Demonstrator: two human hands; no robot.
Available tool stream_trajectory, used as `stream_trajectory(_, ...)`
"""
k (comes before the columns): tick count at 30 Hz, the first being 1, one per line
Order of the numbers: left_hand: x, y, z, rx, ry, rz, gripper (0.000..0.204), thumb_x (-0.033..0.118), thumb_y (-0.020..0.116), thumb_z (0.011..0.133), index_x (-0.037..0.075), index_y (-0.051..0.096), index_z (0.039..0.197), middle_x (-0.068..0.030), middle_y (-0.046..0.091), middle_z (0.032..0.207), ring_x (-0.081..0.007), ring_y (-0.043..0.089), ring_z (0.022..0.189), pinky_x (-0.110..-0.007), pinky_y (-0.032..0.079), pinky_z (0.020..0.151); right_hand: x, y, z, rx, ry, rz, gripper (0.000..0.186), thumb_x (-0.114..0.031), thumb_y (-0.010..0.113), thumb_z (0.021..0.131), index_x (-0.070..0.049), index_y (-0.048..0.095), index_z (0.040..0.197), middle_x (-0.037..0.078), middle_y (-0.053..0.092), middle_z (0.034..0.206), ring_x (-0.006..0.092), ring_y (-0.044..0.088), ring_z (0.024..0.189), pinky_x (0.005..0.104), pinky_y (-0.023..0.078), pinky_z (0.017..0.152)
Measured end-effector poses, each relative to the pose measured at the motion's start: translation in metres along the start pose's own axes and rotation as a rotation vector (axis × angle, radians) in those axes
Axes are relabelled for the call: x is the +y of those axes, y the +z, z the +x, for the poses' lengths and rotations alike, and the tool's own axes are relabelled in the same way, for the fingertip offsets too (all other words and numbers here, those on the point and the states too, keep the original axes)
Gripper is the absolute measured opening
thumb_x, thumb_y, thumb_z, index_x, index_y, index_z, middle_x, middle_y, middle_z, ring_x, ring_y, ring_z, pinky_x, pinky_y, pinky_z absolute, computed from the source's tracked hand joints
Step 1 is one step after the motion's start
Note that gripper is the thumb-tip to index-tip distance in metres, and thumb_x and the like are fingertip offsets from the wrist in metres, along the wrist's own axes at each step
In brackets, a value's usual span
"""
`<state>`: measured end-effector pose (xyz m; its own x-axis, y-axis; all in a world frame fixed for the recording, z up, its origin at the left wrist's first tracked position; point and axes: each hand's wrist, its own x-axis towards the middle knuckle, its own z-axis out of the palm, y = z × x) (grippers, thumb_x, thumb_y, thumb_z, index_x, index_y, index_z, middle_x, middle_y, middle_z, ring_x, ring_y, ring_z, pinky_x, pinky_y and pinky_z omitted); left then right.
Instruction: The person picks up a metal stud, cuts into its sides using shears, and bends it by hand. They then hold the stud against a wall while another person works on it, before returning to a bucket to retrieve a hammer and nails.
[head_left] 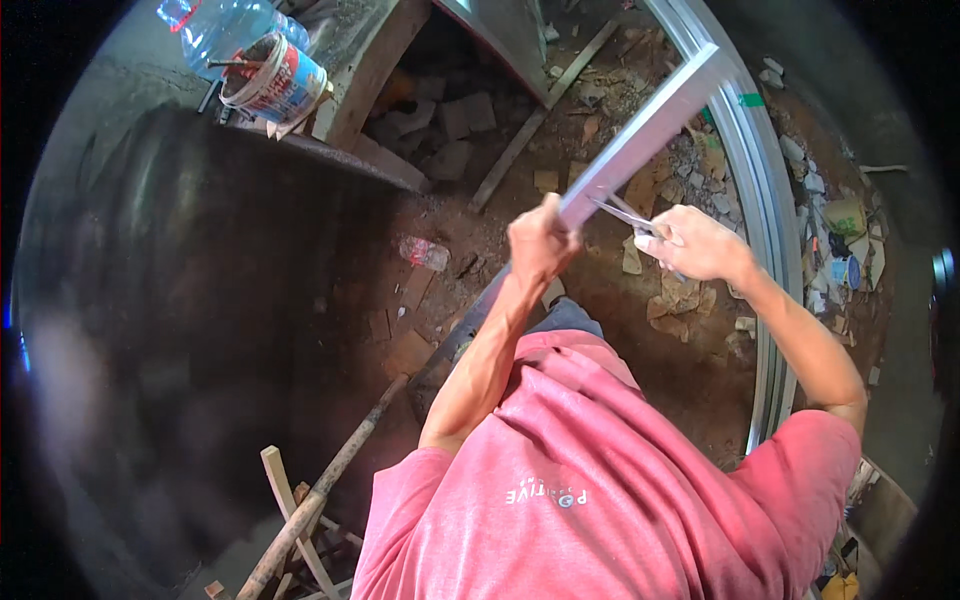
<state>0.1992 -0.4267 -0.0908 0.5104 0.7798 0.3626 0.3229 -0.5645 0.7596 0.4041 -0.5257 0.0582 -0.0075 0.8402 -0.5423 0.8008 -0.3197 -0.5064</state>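
My left hand (543, 240) is closed round the lower part of a long silver metal channel (650, 125), which slants up to the right. In my right hand (700, 243) is a pair of metal snips (628, 214), its slim silver blades partly apart. The blade tips meet the channel's edge just above my left hand; whether they bite into the metal is too small to tell. My right fingers hide most of the snips' handles. Below my left hand the channel's lower end is partly hidden by my forearm.
Long metal profiles (770, 250) stand along the right. Rubble and cardboard scraps (680, 295) litter the floor. At upper left, a paint bucket (280, 85) and a large clear bottle (225, 30) sit on a ledge. A wooden pole (330, 478) leans at lower left near loose timber (275, 470).
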Motion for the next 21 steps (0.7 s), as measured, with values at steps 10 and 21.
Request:
stream_trajectory(10,0.034,-0.162,0.142,0.287,-0.096,0.051,0.015,0.011,0.068,0.078,0.000,0.063,0.087,-0.0043,0.058,0.061,-0.0119,0.054,0.055,-0.031,0.045,0.054,0.112,0.004,-0.017,0.503,-0.048,0.800,0.031,-0.031,0.061,0.100,-0.002,0.071,0.108,-0.001,0.058,0.066,0.0097,0.054,0.061,0.0266,0.044,0.060)
stream_trajectory(21,0.194,-0.244,0.257,0.319,0.182,-0.115,0.019,0.012,0.064,0.080,-0.006,0.064,0.085,-0.0090,0.061,0.061,-0.0162,0.058,0.047,-0.032,0.049,0.047,0.082,0.070,0.048,0.440,-0.261,1.149,0.030,-0.026,0.058,0.101,0.002,0.066,0.109,-0.002,0.055,0.069,0.0111,0.063,0.069,0.0260,0.046,0.061)
